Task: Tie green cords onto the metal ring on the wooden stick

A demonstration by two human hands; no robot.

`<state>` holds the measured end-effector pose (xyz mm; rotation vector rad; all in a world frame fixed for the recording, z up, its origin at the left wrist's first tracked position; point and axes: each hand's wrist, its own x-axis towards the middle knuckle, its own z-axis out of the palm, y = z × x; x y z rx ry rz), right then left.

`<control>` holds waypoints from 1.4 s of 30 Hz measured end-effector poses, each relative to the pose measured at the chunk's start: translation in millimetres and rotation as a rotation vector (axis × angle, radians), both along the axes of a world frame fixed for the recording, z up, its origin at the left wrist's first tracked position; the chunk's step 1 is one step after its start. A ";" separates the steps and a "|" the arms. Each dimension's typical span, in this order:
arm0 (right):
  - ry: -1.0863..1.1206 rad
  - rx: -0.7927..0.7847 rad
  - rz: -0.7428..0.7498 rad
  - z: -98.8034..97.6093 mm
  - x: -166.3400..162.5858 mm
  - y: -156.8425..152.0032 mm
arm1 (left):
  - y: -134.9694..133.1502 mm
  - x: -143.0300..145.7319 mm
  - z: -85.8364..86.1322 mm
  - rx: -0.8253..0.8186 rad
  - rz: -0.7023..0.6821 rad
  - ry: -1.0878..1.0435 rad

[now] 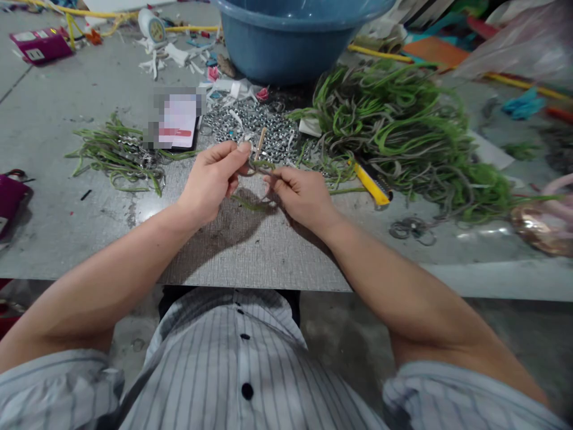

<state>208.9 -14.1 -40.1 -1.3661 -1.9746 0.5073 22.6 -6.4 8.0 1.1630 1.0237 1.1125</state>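
Grey textured bench (250, 257) was cluttered. Left hand (212, 179) and right hand (299, 194) were both pinched shut on a short green-and-grey cord (258, 169), held between them just above the bench, near a pile of small silver metal rings (255, 122). Small bundle of ringed green cords (116, 158) lay left, probably done. Big heap of loose green and grey cords (403, 131) lay right, probably most of the work left. Yellow utility knife (371, 185) lay near the right hand.

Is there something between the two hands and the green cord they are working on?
Nothing visible. The left hand and the right hand both pinch the green cord directly, above the table. The yellow cutter lies apart, to the right.
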 end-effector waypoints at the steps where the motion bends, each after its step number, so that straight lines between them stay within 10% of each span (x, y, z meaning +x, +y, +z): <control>1: -0.043 0.002 0.016 0.2 0.4 -0.2 | 1.0 -0.2 0.3 0.001 0.030 -0.001; 12: -0.337 0.078 0.359 3.1 -2.1 -10.1 | 8.6 -0.7 -8.1 0.035 0.145 -0.053; 42: -0.581 0.606 0.626 15.2 -22.0 -38.2 | 5.3 0.9 -1.8 -0.116 0.129 0.114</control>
